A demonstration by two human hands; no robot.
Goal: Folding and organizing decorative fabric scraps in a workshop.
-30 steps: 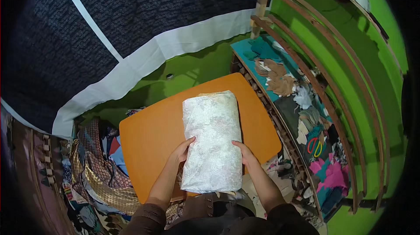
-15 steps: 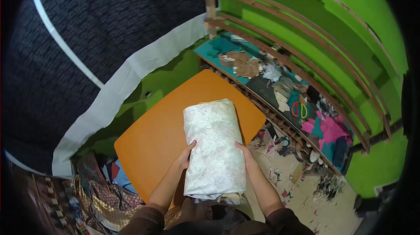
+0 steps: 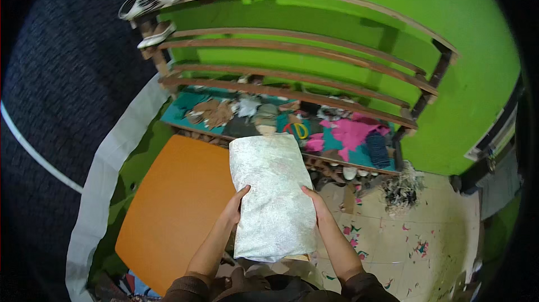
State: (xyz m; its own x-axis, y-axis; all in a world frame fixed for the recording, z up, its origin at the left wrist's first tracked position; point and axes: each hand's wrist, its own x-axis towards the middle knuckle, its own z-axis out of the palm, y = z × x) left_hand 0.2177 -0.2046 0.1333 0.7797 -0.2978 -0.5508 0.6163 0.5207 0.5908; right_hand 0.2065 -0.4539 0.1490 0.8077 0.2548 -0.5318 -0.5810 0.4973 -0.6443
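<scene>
A folded bundle of shiny white patterned fabric (image 3: 272, 198) is held up in front of me, its long side running away from my body. My left hand (image 3: 236, 205) grips its left edge, thumb on top, while my right hand (image 3: 315, 203) clasps the opposite edge the same way. The fingers of both hands are hidden beneath the bundle. Behind and to the left of the bundle stands an orange table (image 3: 177, 201); the bundle overlaps its right part in view.
Ahead, a wooden rack (image 3: 292, 49) stands against the green wall, with shoes (image 3: 160, 33) at its left end. Its low teal shelf (image 3: 359, 159) carries scraps, pink cloth (image 3: 351, 133) and yellow-handled scissors (image 3: 300, 129). Scraps (image 3: 421, 248) litter the tiled floor. A dark curtain (image 3: 56, 77) hangs left.
My view has turned right, so the table and rack appear shifted left and more wall and floor show. The bundle stays between my two hands.
</scene>
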